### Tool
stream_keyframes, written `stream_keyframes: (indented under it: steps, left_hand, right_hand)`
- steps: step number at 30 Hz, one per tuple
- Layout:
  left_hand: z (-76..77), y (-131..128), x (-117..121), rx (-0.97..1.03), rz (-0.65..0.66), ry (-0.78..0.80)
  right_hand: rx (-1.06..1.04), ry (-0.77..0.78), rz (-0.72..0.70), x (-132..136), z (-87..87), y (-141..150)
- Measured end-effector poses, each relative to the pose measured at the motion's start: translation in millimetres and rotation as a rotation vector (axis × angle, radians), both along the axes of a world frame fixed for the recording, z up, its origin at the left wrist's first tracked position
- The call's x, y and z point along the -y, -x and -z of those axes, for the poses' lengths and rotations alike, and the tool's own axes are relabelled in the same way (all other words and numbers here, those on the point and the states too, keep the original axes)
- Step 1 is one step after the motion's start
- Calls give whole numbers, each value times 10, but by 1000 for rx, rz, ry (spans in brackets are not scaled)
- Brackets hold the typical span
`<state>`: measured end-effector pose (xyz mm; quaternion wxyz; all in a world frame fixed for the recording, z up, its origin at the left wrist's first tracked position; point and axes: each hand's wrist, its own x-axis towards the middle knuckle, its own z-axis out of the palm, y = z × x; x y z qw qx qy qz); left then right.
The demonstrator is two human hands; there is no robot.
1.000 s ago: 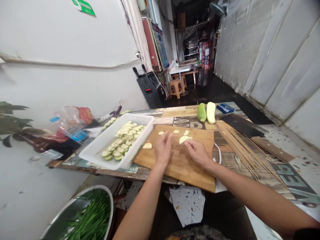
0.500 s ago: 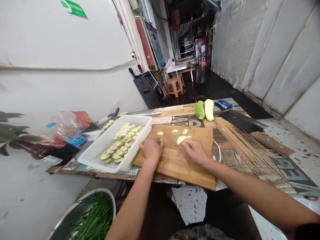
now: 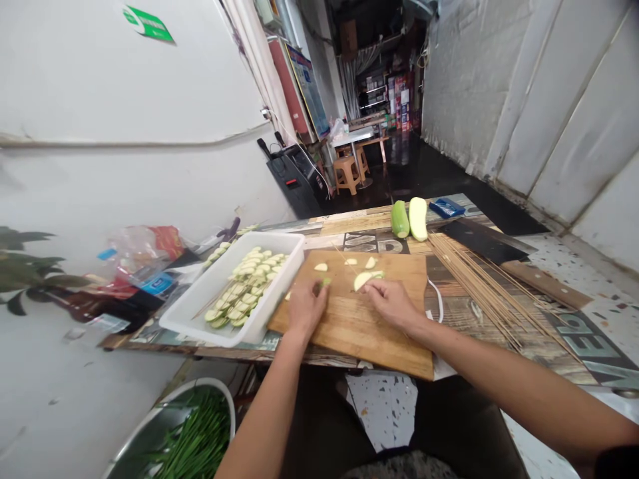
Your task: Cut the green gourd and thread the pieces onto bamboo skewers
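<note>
My right hand (image 3: 392,303) is closed in a pinch over the wooden cutting board (image 3: 349,326), holding pale zucchini slices (image 3: 363,280) with green rims. A thin bamboo skewer (image 3: 343,253) seems to run from these slices toward the board's far edge. On the board's left side, the curled thumb and fingers of my left hand (image 3: 306,310) meet at a small green-edged zucchini slice (image 3: 325,282), partly hidden. Loose slices (image 3: 321,267) lie beyond the hands. Left of the board, a white plastic tray (image 3: 170,320) contains rows of skewered zucchini slices (image 3: 244,286).
Two zucchini halves (image 3: 418,219) lie behind the board beside a blue packet (image 3: 446,207). A cleaver (image 3: 482,243) and loose bamboo skewers (image 3: 479,299) are at right. Bottles and bags (image 3: 144,259) crowd the left end. Below stands a basin (image 3: 230,399) of green stalks.
The view has shifted slightly. My left fingers have moved a little to the right along the board with the small slice; my right hand keeps its hold almost unmoved.
</note>
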<state>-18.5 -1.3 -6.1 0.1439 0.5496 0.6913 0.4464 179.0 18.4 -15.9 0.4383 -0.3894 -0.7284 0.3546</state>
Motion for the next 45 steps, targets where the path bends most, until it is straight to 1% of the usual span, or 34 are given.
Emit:
stream_keyframes:
  steps: [1,3,5,6,8,12,17,21,27,35,45]
  left_hand:
    - [-16,-34,-12,147,-2,-29]
    - [-63,-81,-48,573,4,-63]
    - [-118,-86,-94,969,10,-46]
    - [-144,-73,-116,1097,11,-23]
    - [-186,-28,-150,1214,1,17]
    - [-228,56,-176,1303,-33,57]
    - [-249,114,-190,1354,-106,16]
    - [-276,154,-196,1360,-129,-13]
    - [-304,167,-191,1335,-140,-15]
    - [-340,141,-171,1258,-147,-14]
    - [-357,148,-158,1177,-97,37]
  right_hand:
    - [5,-6,-7,2,-2,-1]
    - [22,-19,-33,14,-10,-3]
    - [48,-31,-77,37,-23,-4]
    - [62,-35,-104,51,-30,-4]
    - [93,-43,-160,80,-43,-3]
    - [142,-58,-228,115,-55,-4]
    - [175,-69,-243,112,-52,-16]
    - [194,-80,-260,109,-63,-18]
    - [207,-77,-261,113,-89,-12]
    - [228,-67,-257,95,-57,-8]
    - [247,-53,-263,97,-92,-11]
